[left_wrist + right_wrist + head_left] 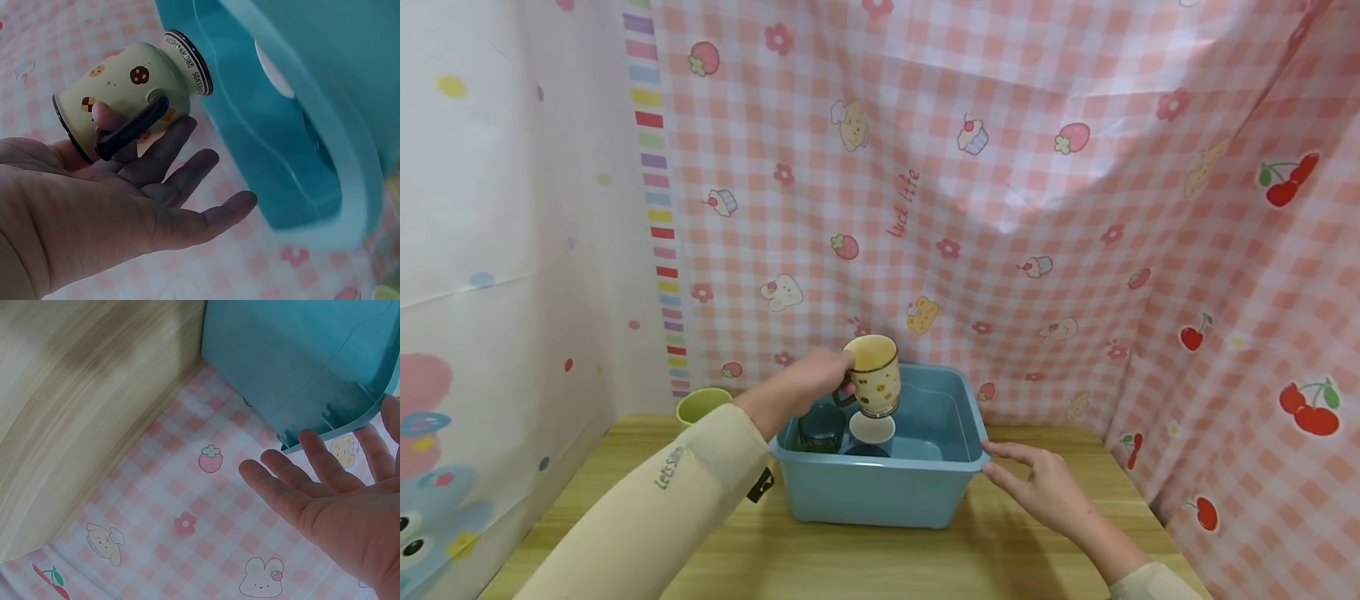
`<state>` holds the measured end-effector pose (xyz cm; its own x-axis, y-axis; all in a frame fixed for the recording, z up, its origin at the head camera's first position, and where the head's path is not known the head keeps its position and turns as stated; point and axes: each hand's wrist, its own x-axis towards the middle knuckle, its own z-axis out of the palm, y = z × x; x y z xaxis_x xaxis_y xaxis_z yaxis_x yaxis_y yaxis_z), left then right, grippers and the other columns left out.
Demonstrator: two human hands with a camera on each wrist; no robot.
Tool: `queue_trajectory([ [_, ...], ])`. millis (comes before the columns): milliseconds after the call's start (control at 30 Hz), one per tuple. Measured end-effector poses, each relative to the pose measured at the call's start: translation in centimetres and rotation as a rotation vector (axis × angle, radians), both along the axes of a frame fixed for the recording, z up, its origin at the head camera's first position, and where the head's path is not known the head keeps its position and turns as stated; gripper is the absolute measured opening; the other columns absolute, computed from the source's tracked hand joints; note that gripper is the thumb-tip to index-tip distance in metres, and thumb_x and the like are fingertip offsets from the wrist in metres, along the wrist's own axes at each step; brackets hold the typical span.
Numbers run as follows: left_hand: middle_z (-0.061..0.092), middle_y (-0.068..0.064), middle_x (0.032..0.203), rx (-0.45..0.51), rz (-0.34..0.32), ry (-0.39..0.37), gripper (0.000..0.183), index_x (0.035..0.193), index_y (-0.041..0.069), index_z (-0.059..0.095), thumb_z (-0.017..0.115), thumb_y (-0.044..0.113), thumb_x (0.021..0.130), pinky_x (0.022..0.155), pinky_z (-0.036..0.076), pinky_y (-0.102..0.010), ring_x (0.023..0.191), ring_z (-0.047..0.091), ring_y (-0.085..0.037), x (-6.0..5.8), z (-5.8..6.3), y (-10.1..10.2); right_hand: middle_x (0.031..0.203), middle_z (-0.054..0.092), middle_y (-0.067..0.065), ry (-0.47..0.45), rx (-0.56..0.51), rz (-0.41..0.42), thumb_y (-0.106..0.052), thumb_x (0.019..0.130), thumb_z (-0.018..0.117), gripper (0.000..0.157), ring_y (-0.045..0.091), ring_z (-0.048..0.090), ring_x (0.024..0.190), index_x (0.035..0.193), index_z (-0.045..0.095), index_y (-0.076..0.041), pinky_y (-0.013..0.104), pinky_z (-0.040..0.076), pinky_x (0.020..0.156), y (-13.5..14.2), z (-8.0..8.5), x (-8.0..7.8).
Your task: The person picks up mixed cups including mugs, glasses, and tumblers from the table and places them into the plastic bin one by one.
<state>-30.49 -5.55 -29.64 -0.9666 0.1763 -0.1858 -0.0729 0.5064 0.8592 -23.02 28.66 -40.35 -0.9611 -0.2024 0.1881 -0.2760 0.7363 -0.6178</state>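
My left hand (820, 375) grips a cream mug (877, 379) with cookie prints, a dark rim and a dark handle (131, 128). One finger hooks through the handle; the other fingers spread loosely in the left wrist view. The mug hangs tilted over the blue plastic bin (880, 492), mouth up. Inside the bin, on its left side, stand a dark glass cup (822, 427), a white cup (872, 427) and a dark round thing (867, 451) partly hidden by the front wall. At the bin's right front corner, my right hand (1037, 487) touches the rim with thumb and forefinger, fingers fairly straight.
A green cup (702, 404) stands on the wooden table (880, 567) left of the bin, partly behind the left forearm. A small black piece (761, 486) shows at the bin's left side. Checked cloth (925, 208) hangs behind and to the right, white cloth (512, 250) on the left.
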Motion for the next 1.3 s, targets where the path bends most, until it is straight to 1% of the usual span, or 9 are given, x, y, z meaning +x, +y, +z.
queue_trajectory([
  [167,0.056,-0.005,0.077,0.033,-0.022,-0.048,0.026,0.098,0.006,0.059,0.038,0.02,0.096,0.09,0.033,-0.041,0.1,0.053,-0.027,-0.3,-1.1,2.7,0.108,0.074,0.001,-0.001,-0.004,-0.001,-0.054,0.089,0.064,0.047,0.004,0.018,0.037,0.13,0.065,-0.03,0.026,0.038,0.045,0.0,-0.1,0.0],
  [300,0.055,-0.005,0.074,0.052,-0.02,-0.059,0.025,0.103,0.003,0.059,0.039,0.016,0.095,0.092,0.037,-0.039,0.098,0.058,-0.029,-0.3,-1.9,4.4,0.106,0.075,0.001,0.012,0.007,-0.007,-0.055,0.089,0.064,0.047,0.003,0.019,0.037,0.129,0.066,-0.03,0.025,0.038,0.045,0.0,-0.2,0.0],
  [367,0.056,-0.005,0.075,0.037,-0.022,-0.055,0.026,0.102,0.002,0.059,0.039,0.017,0.096,0.092,0.037,-0.039,0.099,0.058,-0.029,-0.3,-2.2,5.1,0.111,0.075,0.001,0.026,0.009,-0.012,-0.054,0.089,0.064,0.047,0.002,0.019,0.037,0.129,0.066,-0.029,0.025,0.038,0.044,0.0,-0.3,0.0],
  [533,0.06,-0.006,0.076,-0.021,-0.041,-0.04,0.028,0.101,0.003,0.06,0.038,0.02,0.098,0.083,0.038,-0.036,0.096,0.059,-0.027,-0.4,-3.0,6.4,0.101,0.076,-0.001,0.035,0.009,-0.022,-0.053,0.089,0.065,0.046,0.003,0.018,0.039,0.128,0.067,-0.028,0.025,0.038,0.044,0.0,-0.3,0.0],
  [767,0.058,-0.007,0.075,-0.004,-0.083,-0.047,0.029,0.1,0.002,0.061,0.038,0.018,0.098,0.077,0.037,-0.035,0.085,0.056,-0.026,-0.5,-4.2,7.9,0.067,0.061,-0.005,0.025,0.033,-0.028,-0.054,0.09,0.064,0.047,0.002,0.018,0.04,0.129,0.066,-0.029,0.024,0.038,0.046,0.1,-0.3,0.0],
  [933,0.059,-0.01,0.083,0.001,-0.112,-0.058,0.028,0.102,0.001,0.06,0.037,0.017,0.098,0.081,0.037,-0.038,0.087,0.055,-0.027,-0.3,-4.8,8.9,0.072,0.065,-0.005,0.026,0.028,-0.03,-0.053,0.09,0.064,0.046,0.003,0.018,0.041,0.129,0.066,-0.028,0.024,0.037,0.046,0.2,-0.3,0.1],
  [1067,0.057,-0.01,0.083,-0.009,-0.141,-0.069,0.029,0.103,0.002,0.06,0.036,0.017,0.098,0.072,0.033,-0.036,0.07,0.043,-0.023,0.0,-5.3,9.4,0.07,0.063,-0.005,0.031,0.027,-0.029,-0.054,0.09,0.064,0.046,0.003,0.019,0.041,0.129,0.066,-0.029,0.024,0.038,0.046,0.1,-0.3,0.0],
  [1167,0.058,-0.009,0.078,-0.039,-0.151,-0.067,0.032,0.099,0.003,0.063,0.035,0.019,0.099,0.066,0.03,-0.034,0.064,0.037,-0.022,-0.1,-5.7,9.7,0.061,0.056,-0.004,0.021,0.028,-0.028,-0.055,0.09,0.063,0.048,0.003,0.02,0.04,0.13,0.065,-0.028,0.024,0.038,0.046,0.1,-0.3,-0.1],
  [1300,0.061,-0.009,0.077,-0.091,-0.155,-0.064,0.03,0.098,0.005,0.063,0.037,0.02,0.098,0.069,0.032,-0.035,0.075,0.048,-0.026,-0.3,-6.3,9.9,0.067,0.06,-0.006,0.027,0.021,-0.022,-0.053,0.091,0.063,0.048,0.003,0.02,0.04,0.131,0.065,-0.027,0.025,0.038,0.046,0.2,-0.3,-0.2],
])
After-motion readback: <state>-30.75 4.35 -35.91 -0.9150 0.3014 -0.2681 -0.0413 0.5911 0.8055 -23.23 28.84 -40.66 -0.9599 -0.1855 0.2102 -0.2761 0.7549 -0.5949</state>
